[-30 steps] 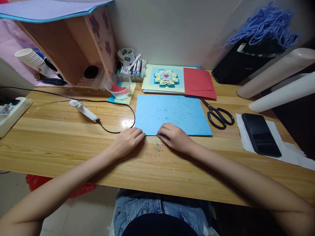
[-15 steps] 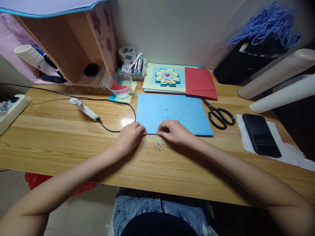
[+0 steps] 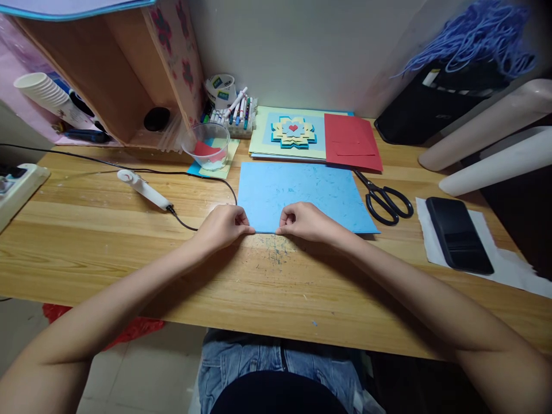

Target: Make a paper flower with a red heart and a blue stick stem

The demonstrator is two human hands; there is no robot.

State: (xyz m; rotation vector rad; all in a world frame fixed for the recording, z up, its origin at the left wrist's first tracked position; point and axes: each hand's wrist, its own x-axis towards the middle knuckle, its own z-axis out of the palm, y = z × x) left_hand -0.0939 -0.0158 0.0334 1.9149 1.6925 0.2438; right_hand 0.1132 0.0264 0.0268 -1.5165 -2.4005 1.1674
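A blue sheet of paper (image 3: pixel 319 190) with darker blue marks lies on the wooden table in front of me. My left hand (image 3: pixel 226 224) pinches its near edge at the left corner between thumb and fingers. A short way to the right, my right hand (image 3: pixel 304 220) pinches the same edge. Between my fingertips the edge looks slightly raised or turned up, and the right front corner lifts a little off the wood. Small dark blue scribbles mark the table (image 3: pixel 276 250) just below the edge.
Black-handled scissors (image 3: pixel 388 204) lie right of the paper, near a phone (image 3: pixel 459 234) on white tissue. Behind are a red card (image 3: pixel 352 129), a layered paper flower (image 3: pixel 294 131), a clear cup (image 3: pixel 211 141) and markers (image 3: pixel 241 112). A white corded glue gun (image 3: pixel 144 188) lies left.
Both hands stay on the paper's near edge, and my left thumb has shifted forward along the corner. The edge has risen slightly. The camera view has moved a little.
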